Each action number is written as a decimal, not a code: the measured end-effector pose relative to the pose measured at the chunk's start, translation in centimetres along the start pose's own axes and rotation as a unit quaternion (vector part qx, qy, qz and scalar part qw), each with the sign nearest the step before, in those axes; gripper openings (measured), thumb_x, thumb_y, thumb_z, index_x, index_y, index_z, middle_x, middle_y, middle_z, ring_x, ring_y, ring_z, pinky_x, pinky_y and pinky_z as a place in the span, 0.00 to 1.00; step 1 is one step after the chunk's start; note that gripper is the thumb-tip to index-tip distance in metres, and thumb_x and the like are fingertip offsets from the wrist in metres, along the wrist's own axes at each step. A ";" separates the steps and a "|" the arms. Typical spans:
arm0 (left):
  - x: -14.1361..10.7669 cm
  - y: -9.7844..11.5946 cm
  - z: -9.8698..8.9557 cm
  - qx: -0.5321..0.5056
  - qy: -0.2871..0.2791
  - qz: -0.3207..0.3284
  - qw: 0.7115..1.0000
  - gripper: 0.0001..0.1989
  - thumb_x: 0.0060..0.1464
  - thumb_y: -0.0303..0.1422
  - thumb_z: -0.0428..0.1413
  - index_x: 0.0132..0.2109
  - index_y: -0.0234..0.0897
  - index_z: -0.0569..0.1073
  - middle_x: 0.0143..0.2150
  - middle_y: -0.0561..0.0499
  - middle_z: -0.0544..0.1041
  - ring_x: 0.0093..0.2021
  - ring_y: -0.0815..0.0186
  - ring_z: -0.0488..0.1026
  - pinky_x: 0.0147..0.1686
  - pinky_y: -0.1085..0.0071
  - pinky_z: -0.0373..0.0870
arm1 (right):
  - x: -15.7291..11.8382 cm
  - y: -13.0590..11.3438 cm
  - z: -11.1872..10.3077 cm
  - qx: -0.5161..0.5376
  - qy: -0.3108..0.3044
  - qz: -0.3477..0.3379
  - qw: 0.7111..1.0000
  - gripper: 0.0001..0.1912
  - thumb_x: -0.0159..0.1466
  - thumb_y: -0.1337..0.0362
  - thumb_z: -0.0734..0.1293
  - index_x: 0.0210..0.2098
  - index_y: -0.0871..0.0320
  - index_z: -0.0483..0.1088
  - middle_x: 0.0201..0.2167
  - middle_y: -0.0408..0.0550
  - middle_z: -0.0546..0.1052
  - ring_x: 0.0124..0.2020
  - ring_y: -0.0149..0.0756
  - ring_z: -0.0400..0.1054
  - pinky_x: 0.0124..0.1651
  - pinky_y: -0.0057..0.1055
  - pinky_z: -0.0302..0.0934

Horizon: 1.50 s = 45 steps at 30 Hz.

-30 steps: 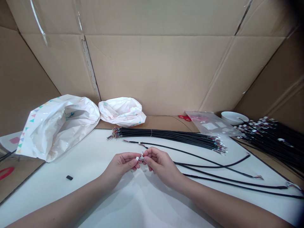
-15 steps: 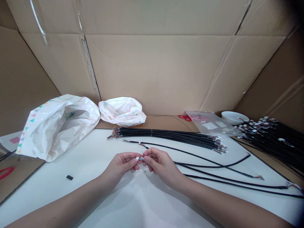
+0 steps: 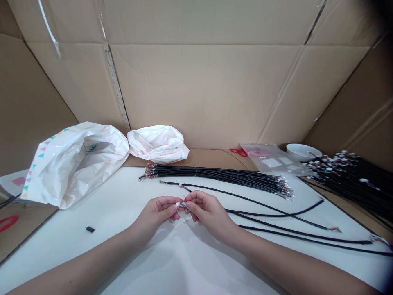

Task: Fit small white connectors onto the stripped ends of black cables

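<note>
Over the middle of the white table, my left hand (image 3: 161, 210) pinches a small white connector (image 3: 178, 205) between thumb and fingers. Close against it, my right hand (image 3: 205, 209) is closed on the thin coloured wires (image 3: 184, 203) at a cable's end. Which wires sit in the connector is too small to tell, and the fingertips hide part of it. Black cables (image 3: 276, 229) run out to the right from behind my right hand. Just beyond both hands lies another black cable (image 3: 221, 191) with bare wire ends and a small white connector near it.
Behind the hands lies a tied bundle of black cables (image 3: 215, 173). White plastic bags (image 3: 76, 164) stand at the back left. A short black tube (image 3: 90, 229) lies at left. At right are a clear bag (image 3: 264, 157), a white bowl (image 3: 302, 153) and a pile of connectored cables (image 3: 362, 184).
Both hands stay in nearly the same place, with only a slight shift of the fingers around the connector and wires. Nothing else on the table has moved.
</note>
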State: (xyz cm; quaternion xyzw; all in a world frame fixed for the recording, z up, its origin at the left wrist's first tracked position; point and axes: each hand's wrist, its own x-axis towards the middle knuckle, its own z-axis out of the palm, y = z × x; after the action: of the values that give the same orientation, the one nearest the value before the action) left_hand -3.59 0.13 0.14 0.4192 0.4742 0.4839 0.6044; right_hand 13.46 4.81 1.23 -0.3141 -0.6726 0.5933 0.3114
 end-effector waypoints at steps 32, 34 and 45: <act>0.1 -0.2 -0.1 0.013 -0.016 0.005 1.000 0.12 0.48 0.36 0.59 0.41 0.36 0.73 0.32 0.50 0.74 0.30 0.71 0.68 0.36 0.73 0.62 | 0.2 0.6 -0.1 -0.018 -0.006 -0.009 1.000 0.09 0.61 0.59 0.60 0.32 0.60 0.61 0.25 0.41 0.67 0.21 0.23 0.57 0.25 0.23 0.53; 0.1 -0.1 -0.1 0.015 -0.016 0.006 1.000 0.12 0.48 0.36 0.59 0.41 0.36 0.73 0.32 0.50 0.74 0.30 0.71 0.68 0.36 0.73 0.62 | 0.2 0.6 -0.1 -0.018 -0.005 -0.009 1.000 0.09 0.61 0.60 0.60 0.32 0.60 0.61 0.25 0.41 0.67 0.21 0.23 0.57 0.25 0.23 0.53; 0.1 -0.3 -0.3 0.024 -0.016 0.009 1.000 0.12 0.49 0.36 0.58 0.41 0.36 0.73 0.31 0.51 0.74 0.31 0.71 0.68 0.35 0.73 0.62 | 0.2 0.6 -0.2 -0.029 -0.004 -0.008 1.000 0.08 0.61 0.60 0.60 0.32 0.60 0.61 0.25 0.41 0.66 0.21 0.24 0.57 0.25 0.23 0.53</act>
State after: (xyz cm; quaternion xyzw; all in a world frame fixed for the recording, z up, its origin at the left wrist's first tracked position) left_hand -3.79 0.18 -0.21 0.4453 0.4723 0.4713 0.5971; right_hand 13.57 5.13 0.65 -0.3150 -0.6936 0.5720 0.3041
